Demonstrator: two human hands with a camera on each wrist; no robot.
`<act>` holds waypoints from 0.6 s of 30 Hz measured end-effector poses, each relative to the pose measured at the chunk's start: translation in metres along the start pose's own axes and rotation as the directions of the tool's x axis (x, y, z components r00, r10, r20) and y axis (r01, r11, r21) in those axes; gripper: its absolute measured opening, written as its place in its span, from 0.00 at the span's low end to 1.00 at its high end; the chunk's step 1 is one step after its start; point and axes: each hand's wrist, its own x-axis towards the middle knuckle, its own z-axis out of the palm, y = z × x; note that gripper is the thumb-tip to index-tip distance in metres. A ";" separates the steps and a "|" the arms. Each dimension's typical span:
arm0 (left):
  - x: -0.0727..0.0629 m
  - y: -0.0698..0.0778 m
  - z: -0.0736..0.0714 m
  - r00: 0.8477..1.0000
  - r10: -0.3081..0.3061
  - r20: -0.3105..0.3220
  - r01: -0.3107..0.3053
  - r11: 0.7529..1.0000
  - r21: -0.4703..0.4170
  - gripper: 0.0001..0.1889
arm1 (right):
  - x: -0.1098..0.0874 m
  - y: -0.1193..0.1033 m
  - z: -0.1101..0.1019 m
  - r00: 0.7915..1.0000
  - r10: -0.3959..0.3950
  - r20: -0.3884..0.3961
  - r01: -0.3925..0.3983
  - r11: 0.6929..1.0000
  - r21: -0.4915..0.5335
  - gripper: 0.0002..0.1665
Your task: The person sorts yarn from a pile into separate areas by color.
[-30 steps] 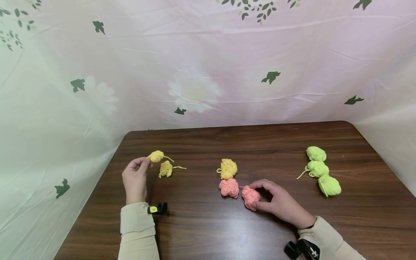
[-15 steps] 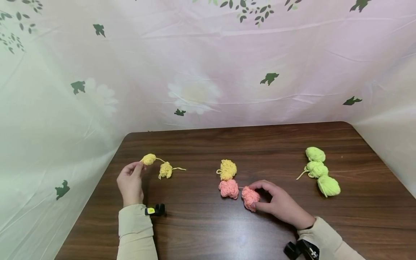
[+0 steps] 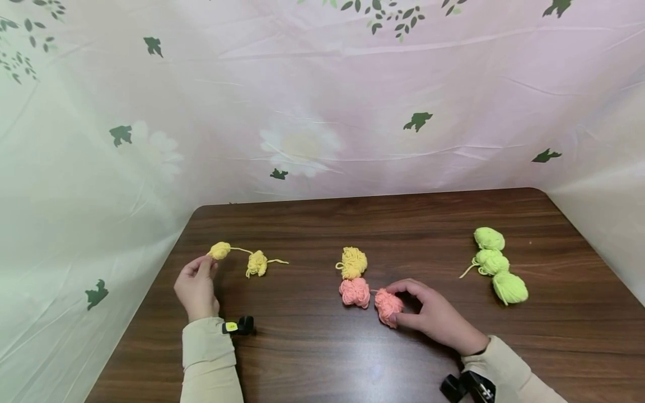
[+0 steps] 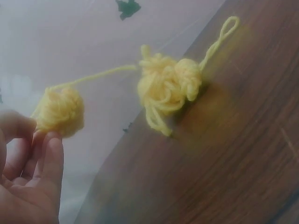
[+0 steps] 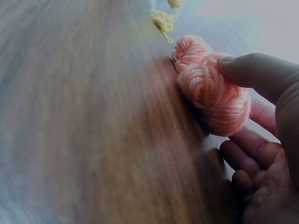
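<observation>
At the left of the table, my left hand (image 3: 195, 285) pinches a small yellow yarn ball (image 3: 220, 251) between thumb and fingers. A strand runs from that ball to a second yellow yarn ball (image 3: 257, 263), which has a loose tail; the left wrist view shows the strand (image 4: 100, 74) stretched nearly straight. Near the middle, my right hand (image 3: 433, 316) grips a pink yarn ball (image 3: 389, 308) with the thumb on one side and fingers on the other. A short strand joins it to another pink yarn ball (image 3: 355, 293) on its left.
Behind the pink balls, touching one of them, lies a larger yellow yarn ball (image 3: 354, 262). Several green yarn balls (image 3: 491, 261) form a row at the right. A printed cloth (image 3: 353, 112) hangs behind the wooden table (image 3: 302, 347).
My left hand has moved left and slightly nearer with its yellow yarn ball, drawing out the strand to the second one. The right hand and pink yarn balls have stayed in place.
</observation>
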 end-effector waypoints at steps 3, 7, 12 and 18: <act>0.001 0.001 -0.001 1.000 -0.003 -0.007 0.003 1.000 -0.007 0.03 | 0.000 0.000 0.000 1.000 -0.004 -0.001 0.004 1.000 0.001 0.26; 0.001 0.001 -0.003 1.000 -0.008 -0.003 0.008 1.000 0.007 0.04 | 0.000 0.000 0.000 1.000 -0.011 -0.004 0.011 1.000 0.001 0.25; 0.004 0.001 -0.010 0.998 0.004 -0.058 -0.005 1.000 -0.012 0.04 | 0.000 -0.001 0.000 1.000 -0.005 -0.002 0.005 1.000 0.002 0.25; 0.006 0.000 -0.015 0.997 -0.020 -0.075 0.019 1.000 -0.020 0.03 | 0.001 -0.001 0.000 1.000 -0.002 -0.001 0.002 1.000 0.006 0.25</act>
